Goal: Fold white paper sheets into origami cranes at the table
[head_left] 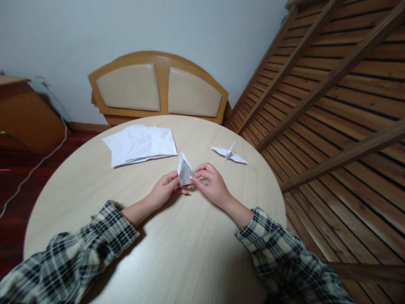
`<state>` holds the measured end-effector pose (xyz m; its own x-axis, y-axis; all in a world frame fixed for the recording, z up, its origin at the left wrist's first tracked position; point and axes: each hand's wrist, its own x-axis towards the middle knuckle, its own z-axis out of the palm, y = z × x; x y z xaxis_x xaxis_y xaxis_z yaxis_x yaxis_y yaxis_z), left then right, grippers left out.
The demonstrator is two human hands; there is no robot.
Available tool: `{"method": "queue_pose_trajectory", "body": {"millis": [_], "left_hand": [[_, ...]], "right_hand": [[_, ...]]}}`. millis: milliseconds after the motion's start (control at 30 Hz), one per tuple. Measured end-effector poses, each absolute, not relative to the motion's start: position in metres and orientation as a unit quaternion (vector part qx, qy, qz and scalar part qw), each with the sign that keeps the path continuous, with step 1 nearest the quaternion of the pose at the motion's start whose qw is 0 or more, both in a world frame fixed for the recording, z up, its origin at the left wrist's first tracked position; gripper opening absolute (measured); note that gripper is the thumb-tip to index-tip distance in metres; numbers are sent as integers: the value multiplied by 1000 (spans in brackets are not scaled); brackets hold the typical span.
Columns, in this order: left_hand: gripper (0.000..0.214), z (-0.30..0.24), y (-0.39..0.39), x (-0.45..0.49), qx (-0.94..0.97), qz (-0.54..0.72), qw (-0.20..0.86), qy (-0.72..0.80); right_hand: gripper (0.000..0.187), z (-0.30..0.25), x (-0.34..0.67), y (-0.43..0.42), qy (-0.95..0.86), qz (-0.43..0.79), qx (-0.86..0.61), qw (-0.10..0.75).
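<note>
1. The left hand (164,190) and the right hand (212,183) meet over the middle of the round pale wooden worktop (177,253). They hold a white part-folded paper piece (184,170) between them.
2. Both sets of fingers are closed in a light pinch on its lower corners, the left from one side and the right from the other. The paper's pointed end stands up and away from the fingertips, and its base is just above or touching the worktop; I cannot tell which.
3. Beyond the left fingers, well apart, lies a loose stack of white creased paper sheets (141,144). Beyond the right fingers, near them, sits a finished white paper crane (230,153) with its wings spread.
4. This looks like a mid-fold stage: the shape is narrowed to a point but has no wings or neck.
5. A further crease would call for holding the point steady on one side, lining up the edges and pressing firmly, since thin layered paper slips and tears easily.
</note>
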<state>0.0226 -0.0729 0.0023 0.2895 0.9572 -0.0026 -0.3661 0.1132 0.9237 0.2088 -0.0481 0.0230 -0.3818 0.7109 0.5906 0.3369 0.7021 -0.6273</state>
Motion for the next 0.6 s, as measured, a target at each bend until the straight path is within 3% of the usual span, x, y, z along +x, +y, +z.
{"method": "queue_pose_trajectory", "body": {"millis": [600], "left_hand": [[31, 0, -75, 22, 461, 483, 669, 326]], "right_hand": [[13, 22, 207, -49, -794, 228, -333, 455]]}}
